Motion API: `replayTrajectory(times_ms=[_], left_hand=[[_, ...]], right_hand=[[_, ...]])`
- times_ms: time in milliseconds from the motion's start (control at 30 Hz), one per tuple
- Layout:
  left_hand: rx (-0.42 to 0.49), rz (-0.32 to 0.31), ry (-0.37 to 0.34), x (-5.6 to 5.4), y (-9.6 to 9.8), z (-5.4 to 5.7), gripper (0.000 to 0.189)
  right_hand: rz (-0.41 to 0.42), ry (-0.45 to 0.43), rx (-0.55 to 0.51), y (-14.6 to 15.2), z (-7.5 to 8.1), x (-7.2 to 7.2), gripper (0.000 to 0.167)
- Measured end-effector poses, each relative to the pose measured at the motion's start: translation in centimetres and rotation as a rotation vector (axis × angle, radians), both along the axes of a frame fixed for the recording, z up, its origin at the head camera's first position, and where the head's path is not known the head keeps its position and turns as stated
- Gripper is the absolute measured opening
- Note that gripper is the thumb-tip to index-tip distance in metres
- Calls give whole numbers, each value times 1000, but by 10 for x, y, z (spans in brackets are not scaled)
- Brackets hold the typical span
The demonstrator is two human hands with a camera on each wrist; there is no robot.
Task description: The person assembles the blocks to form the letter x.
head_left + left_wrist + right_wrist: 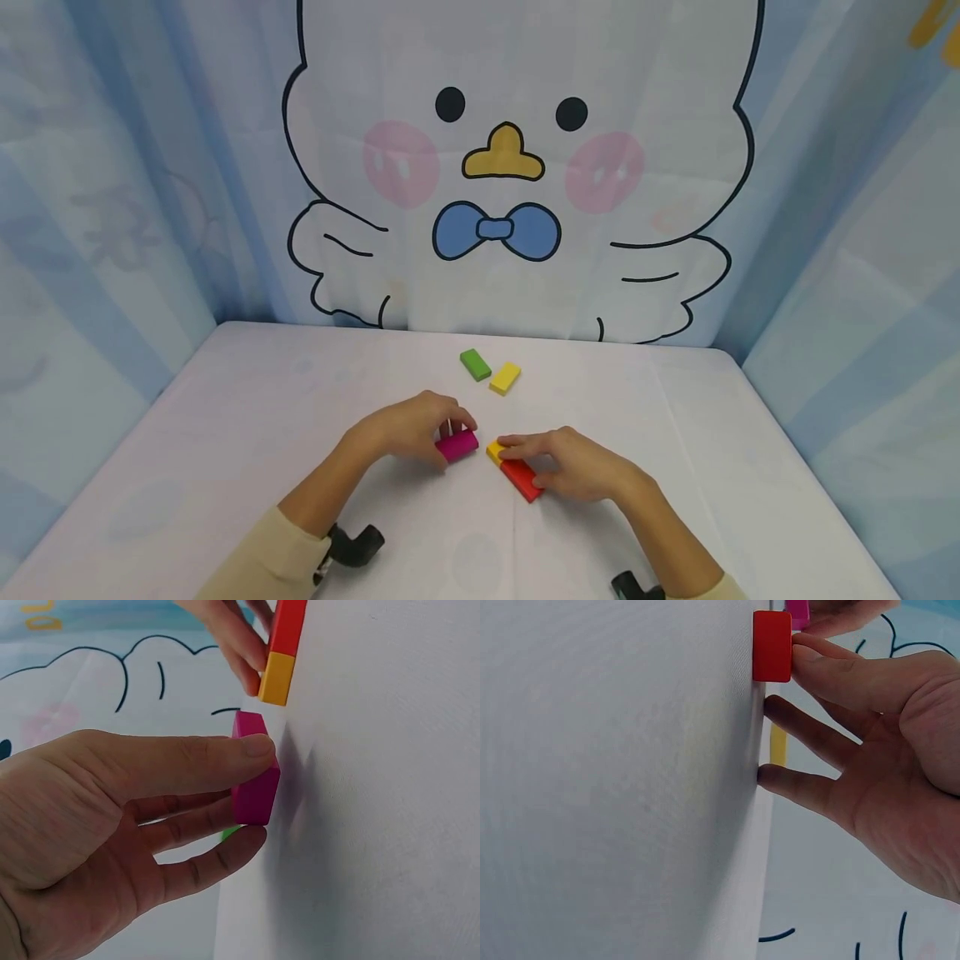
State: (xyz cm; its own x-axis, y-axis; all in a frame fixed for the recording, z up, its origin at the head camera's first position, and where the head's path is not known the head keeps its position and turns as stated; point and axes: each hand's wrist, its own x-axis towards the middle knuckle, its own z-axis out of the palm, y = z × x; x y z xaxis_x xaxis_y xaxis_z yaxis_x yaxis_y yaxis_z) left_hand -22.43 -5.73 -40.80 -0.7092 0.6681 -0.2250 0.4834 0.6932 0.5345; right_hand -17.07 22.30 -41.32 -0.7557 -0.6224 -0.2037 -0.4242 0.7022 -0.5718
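My left hand (415,425) pinches a magenta block (457,446) between thumb and fingers. In the left wrist view the magenta block (255,780) is tilted, with its shadow on the table beside it. To its right, an orange-yellow block (495,452) and a red block (521,480) lie end to end in a slanting row. My right hand (581,462) touches this row, its fingers fairly straight over the orange-yellow end and its thumb against the red block. In the right wrist view the red block's end (772,646) faces the camera, and other fingertips reach the tabletop.
Farther back on the white table (300,367) lie a green block (476,365) and a yellow block (505,378), close together but apart. A printed cloth with a cartoon figure (510,292) hangs behind the table, and more cloth hangs at both sides.
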Motion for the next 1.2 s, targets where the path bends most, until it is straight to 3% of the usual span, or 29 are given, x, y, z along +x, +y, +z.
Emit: replayTrajectory(times_ms=[467, 1200], left_hand=[[3, -39, -47, 10, 4, 2, 58], [-44, -43, -46, 19, 1, 0, 62]], right_hand=[[-4, -4, -1, 2, -1, -2, 54], [-13, -13, 11, 0, -2, -2, 53]])
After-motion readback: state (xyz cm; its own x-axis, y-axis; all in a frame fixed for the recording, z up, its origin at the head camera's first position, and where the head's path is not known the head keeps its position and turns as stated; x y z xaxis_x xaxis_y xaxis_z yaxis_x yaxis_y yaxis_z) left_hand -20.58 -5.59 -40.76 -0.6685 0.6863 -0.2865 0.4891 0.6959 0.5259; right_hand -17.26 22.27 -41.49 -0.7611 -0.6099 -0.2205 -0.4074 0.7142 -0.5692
